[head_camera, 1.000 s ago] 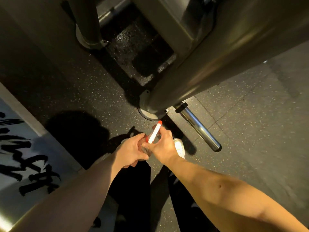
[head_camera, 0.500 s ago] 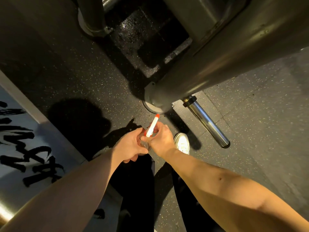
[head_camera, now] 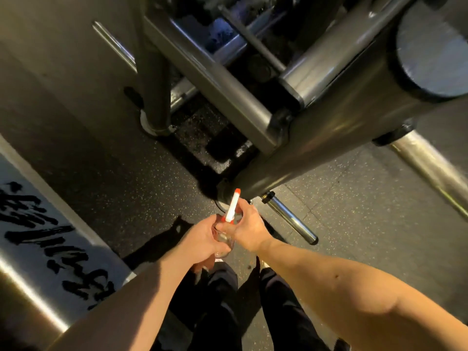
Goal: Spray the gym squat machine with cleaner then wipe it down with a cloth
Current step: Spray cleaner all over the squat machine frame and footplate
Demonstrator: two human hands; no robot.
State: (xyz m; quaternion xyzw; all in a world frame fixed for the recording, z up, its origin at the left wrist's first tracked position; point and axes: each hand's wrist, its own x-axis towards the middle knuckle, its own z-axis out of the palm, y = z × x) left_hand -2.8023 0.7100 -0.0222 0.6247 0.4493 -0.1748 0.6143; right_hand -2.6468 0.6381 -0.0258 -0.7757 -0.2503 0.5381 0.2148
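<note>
Clear spray bottle [head_camera: 224,239], held just below the middle of the view, between your two hands and above your knees. Its white spray head [head_camera: 232,208] has an orange tip and points toward 12 o'clock, tilted slightly to 1 o'clock, at the foot of the squat machine [head_camera: 329,138].

Your left hand [head_camera: 202,240], at 9 o'clock of the bottle, has its grip closed round the clear body, fingers wrapped beneath it. Your right hand [head_camera: 249,229], at 3 o'clock, has its grip closed round the base of the spray head, thumb against the white stem; whether a finger lies on the trigger you cannot tell.

The machine's thick grey post runs from the nozzle tip up toward 2 o'clock and ends in a round dark cap [head_camera: 435,46]. A chrome weight peg [head_camera: 291,220] juts from the post's foot toward 4 o'clock, just beside your right hand. A second chrome peg [head_camera: 428,165] lies farther out at 3 o'clock. A slimmer upright [head_camera: 154,97] stands at 11 o'clock, well apart from the bottle.

Speckled dark rubber floor [head_camera: 126,178] lies under all of it. A pale panel with black brush lettering [head_camera: 50,236] sits at 8 o'clock. Your dark trousers [head_camera: 220,312] show at 6 o'clock.
</note>
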